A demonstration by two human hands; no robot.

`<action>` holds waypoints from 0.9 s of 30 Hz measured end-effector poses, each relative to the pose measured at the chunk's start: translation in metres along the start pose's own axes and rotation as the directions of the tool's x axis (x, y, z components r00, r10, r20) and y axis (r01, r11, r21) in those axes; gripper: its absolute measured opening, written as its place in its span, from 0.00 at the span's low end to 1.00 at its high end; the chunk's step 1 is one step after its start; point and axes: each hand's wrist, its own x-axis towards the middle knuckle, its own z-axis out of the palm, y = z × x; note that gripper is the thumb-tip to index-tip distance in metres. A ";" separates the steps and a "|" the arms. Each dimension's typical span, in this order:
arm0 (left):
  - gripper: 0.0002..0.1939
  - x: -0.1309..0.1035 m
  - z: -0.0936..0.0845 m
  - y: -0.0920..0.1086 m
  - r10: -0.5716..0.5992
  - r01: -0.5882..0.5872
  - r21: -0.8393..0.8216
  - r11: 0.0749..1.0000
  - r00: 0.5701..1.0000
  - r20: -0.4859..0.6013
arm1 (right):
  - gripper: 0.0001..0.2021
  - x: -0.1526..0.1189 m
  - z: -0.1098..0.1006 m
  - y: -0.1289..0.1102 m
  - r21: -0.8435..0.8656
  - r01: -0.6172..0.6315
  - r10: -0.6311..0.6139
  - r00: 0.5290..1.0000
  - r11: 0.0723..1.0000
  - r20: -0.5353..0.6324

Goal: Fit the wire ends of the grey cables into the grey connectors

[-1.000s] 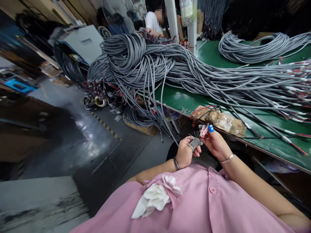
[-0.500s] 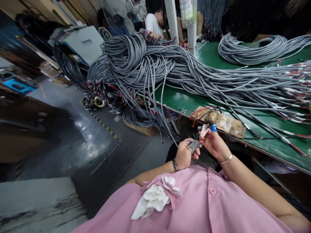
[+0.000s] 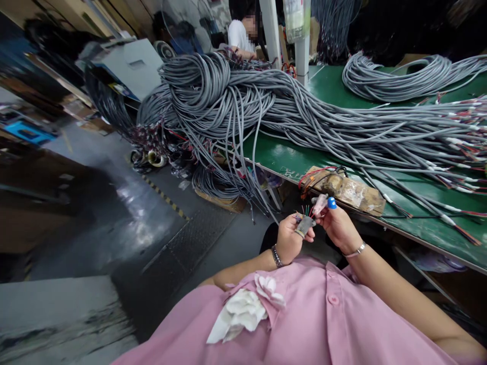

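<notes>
My left hand (image 3: 288, 242) is closed around the end of a grey cable. A grey wrap covers its thumb. Thin coloured wires (image 3: 307, 211), green and red among them, fan out above that thumb. Close on the right, my right hand (image 3: 339, 228) is pinched at the wires' tips, with a blue cover (image 3: 332, 203) on the thumb and a pinkish wrap (image 3: 320, 205) on a finger. Which wire is between its fingertips is too small to make out. Both hands are in front of my body, just off the table edge.
Grey cables (image 3: 297, 109) lie in a thick bundle across the green table (image 3: 279, 152), their stripped ends at the right. A worn wooden block (image 3: 359, 192) with wires sits at the near edge. Another coil (image 3: 384, 81) lies behind. A person (image 3: 241, 38) sits at the back.
My right hand has shifted slightly down and left, its thumb lower than before. The wires stand a little more spread above my left thumb. The cables on the table have not moved.
</notes>
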 end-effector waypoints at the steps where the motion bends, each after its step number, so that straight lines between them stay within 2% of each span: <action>1: 0.18 0.000 0.000 0.001 0.020 -0.020 0.013 1.000 1.000 0.008 | 0.17 0.000 0.000 0.000 0.003 -0.006 0.006 1.000 1.000 0.004; 7: 0.16 0.002 -0.003 0.000 0.112 -0.112 0.079 0.991 0.994 0.003 | 0.16 0.001 0.002 0.000 0.048 -0.031 0.031 0.999 0.998 0.013; 15: 0.16 0.005 -0.006 -0.007 0.093 -0.094 0.125 0.988 0.996 0.014 | 0.14 0.001 0.001 0.002 0.079 -0.053 0.057 0.998 0.995 -0.039; 21: 0.14 0.004 -0.008 -0.018 0.117 -0.122 0.151 0.981 0.992 0.043 | 0.14 0.001 0.003 0.001 0.088 -0.019 0.022 0.999 0.996 -0.035; 24: 0.15 0.003 -0.009 -0.017 0.122 -0.127 0.143 0.982 0.992 0.043 | 0.16 0.001 0.002 0.001 0.091 -0.057 0.059 0.998 0.994 -0.015; 27: 0.16 0.000 -0.010 -0.014 0.114 -0.119 0.137 0.983 0.992 0.046 | 0.21 -0.001 -0.003 -0.001 0.092 -0.154 0.148 0.986 0.984 0.071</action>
